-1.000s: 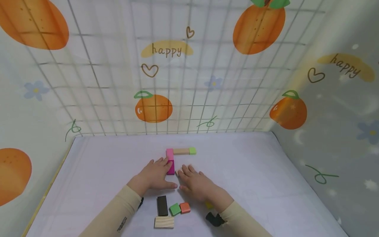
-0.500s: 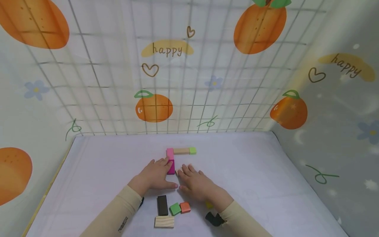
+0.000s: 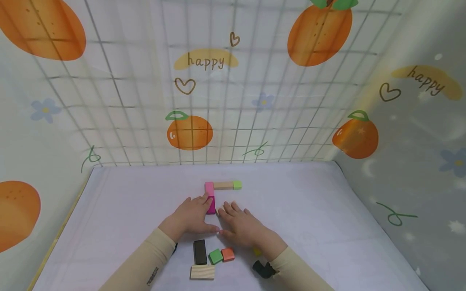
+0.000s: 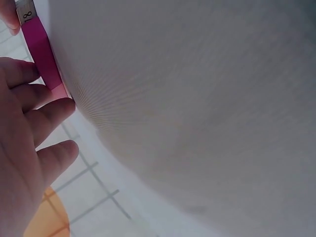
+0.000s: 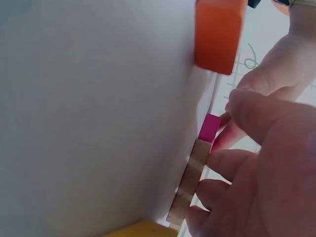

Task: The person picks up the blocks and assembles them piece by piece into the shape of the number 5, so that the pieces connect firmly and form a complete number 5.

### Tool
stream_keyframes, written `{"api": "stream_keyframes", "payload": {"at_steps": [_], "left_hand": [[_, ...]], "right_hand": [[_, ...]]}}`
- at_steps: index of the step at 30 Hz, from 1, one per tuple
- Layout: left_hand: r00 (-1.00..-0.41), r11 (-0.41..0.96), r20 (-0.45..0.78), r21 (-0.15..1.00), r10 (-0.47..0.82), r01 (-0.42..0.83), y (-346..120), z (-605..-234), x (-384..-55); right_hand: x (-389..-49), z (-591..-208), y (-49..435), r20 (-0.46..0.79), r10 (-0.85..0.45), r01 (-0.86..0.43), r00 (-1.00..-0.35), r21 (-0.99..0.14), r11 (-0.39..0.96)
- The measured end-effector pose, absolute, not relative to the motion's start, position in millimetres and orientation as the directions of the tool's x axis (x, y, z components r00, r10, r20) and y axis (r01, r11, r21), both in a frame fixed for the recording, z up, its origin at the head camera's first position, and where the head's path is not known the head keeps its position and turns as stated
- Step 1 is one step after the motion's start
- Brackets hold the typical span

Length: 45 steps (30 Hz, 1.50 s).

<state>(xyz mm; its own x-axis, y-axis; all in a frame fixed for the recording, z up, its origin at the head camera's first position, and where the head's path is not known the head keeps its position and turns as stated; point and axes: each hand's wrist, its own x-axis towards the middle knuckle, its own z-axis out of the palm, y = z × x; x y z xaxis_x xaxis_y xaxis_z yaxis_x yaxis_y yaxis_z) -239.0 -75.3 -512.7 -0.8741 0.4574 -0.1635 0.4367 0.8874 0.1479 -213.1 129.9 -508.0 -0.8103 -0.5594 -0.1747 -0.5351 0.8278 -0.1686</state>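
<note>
In the head view my left hand [image 3: 189, 214] lies with fingers spread against a magenta block [image 3: 211, 207] and the pink block [image 3: 209, 188] touching its far end. My right hand [image 3: 242, 226] rests flat to the right, its thumb tip at the left thumb's. Under its fingers is a plain wooden block [image 5: 190, 182], mostly hidden from above; the right wrist view shows it end to end with the magenta block. From the pink block a wooden block [image 3: 223, 185] runs right to a lime green block [image 3: 237, 185]. In the left wrist view, a numbered wooden end [image 4: 25, 12] adjoins the magenta block.
Nearer the body lie a black block [image 3: 200, 252], a green block [image 3: 215, 256], an orange block [image 3: 228, 254] and a light wooden block [image 3: 202, 272]. A yellow block [image 3: 257, 251] shows partly from under the right wrist. Patterned curtains surround the white table [image 3: 309, 210].
</note>
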Motion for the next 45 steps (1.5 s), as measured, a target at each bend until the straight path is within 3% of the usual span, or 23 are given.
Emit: {"api": "stream_keyframes", "payload": {"at_steps": [20,36,45], "left_hand": [[-0.871,0.890,-0.188,0.143,0.455,0.434,-76,-514,-237],[-0.910,0.930,-0.218,0.188,0.353,0.316,-68,-507,-245],[-0.905,0.926,-0.206,0.156,0.372,0.345,-67,-506,-244]], "right_hand": [[-212,-507,137,-0.178,-0.573,-0.534,-0.800,-0.222,0.816],[-215,-503,148,-0.193,-0.547,-0.486,-0.815,-0.287,0.825],[-210,-502,146,-0.176,-0.568,-0.510,-0.804,-0.288,0.811]]}}
